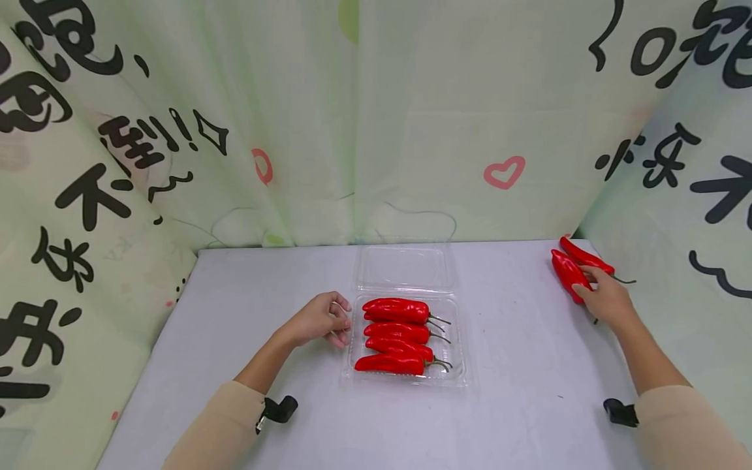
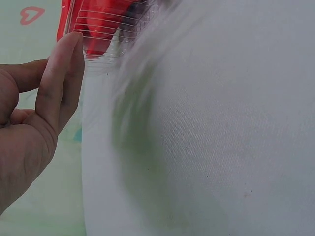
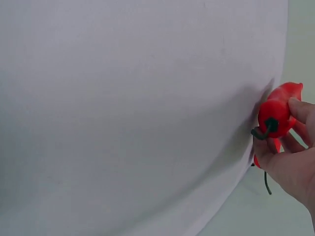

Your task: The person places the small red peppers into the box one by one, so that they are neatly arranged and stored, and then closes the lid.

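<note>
In the head view, a clear plastic clamshell box [image 1: 461, 352] lies with its lid folded back. Several red peppers [image 1: 395, 363] with green stems lie side by side across it. My left hand [image 1: 324, 320] is at the box's left side, fingers loosely bent. In the left wrist view, its fingertips [image 2: 74, 42] are right at the ribbed box wall. My right hand [image 1: 606, 297], at the table's far right corner, grips a red pepper [image 1: 565, 271] between thumb and fingers; the right wrist view shows its stem end. Another red pepper [image 1: 581, 253] lies just behind it, partly hidden by the hand.
A white cloth covers the table [image 1: 517, 391]. Pale green curtains [image 1: 423, 117] with black lettering and pink hearts hang along its back and both sides. The raised lid [image 1: 405, 267] reaches close to the table's back edge. Dark camera mounts [image 1: 281, 409] sit at both wrists.
</note>
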The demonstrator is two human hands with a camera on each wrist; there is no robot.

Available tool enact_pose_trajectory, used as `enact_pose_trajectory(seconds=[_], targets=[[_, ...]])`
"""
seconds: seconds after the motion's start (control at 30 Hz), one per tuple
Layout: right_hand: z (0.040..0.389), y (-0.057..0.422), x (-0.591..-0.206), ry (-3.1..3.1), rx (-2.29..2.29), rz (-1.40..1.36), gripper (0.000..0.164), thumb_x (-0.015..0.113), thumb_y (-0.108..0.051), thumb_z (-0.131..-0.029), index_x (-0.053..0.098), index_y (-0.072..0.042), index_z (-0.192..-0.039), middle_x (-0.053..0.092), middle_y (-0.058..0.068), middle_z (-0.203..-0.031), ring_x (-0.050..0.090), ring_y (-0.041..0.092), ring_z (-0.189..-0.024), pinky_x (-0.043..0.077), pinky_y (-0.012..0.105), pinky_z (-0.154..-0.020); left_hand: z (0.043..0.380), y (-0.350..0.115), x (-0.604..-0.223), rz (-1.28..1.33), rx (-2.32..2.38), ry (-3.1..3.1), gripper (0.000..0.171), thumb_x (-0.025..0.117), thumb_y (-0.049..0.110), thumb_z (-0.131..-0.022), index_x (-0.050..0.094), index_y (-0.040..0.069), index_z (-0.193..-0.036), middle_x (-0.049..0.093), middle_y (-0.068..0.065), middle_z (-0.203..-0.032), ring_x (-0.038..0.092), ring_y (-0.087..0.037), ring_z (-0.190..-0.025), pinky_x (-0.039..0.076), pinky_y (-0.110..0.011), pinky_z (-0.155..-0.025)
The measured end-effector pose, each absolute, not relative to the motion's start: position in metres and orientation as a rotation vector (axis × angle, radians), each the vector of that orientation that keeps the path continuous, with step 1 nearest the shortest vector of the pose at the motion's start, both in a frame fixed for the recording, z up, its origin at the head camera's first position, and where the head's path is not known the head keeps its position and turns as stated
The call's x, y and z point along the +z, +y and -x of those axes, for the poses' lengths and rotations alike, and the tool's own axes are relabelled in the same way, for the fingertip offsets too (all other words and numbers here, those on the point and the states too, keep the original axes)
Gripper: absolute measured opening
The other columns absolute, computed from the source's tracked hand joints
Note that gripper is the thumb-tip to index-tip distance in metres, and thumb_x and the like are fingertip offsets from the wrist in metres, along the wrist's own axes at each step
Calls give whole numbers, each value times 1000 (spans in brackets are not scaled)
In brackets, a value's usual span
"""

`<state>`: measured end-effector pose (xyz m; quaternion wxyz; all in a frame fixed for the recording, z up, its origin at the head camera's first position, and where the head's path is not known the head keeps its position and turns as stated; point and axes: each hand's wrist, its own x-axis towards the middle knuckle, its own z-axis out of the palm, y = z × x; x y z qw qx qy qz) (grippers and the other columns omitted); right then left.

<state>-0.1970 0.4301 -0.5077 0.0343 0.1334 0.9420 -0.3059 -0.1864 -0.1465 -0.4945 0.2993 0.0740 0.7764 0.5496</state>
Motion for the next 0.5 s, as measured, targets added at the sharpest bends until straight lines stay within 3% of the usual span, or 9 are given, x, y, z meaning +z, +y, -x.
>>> enact_pose_trajectory(seconds=[0.5], targets=[[178,397,-474,2987,-964,-74,78,72,-16,-92,28,1,-154,37,36,-143,39,57,-121,61,59,-76,183,-147,-497,-191,1516,2059,28,65,3,-95,51,-2,-119,68,-15,-87,71,-22,-64,64,-37,-62]])
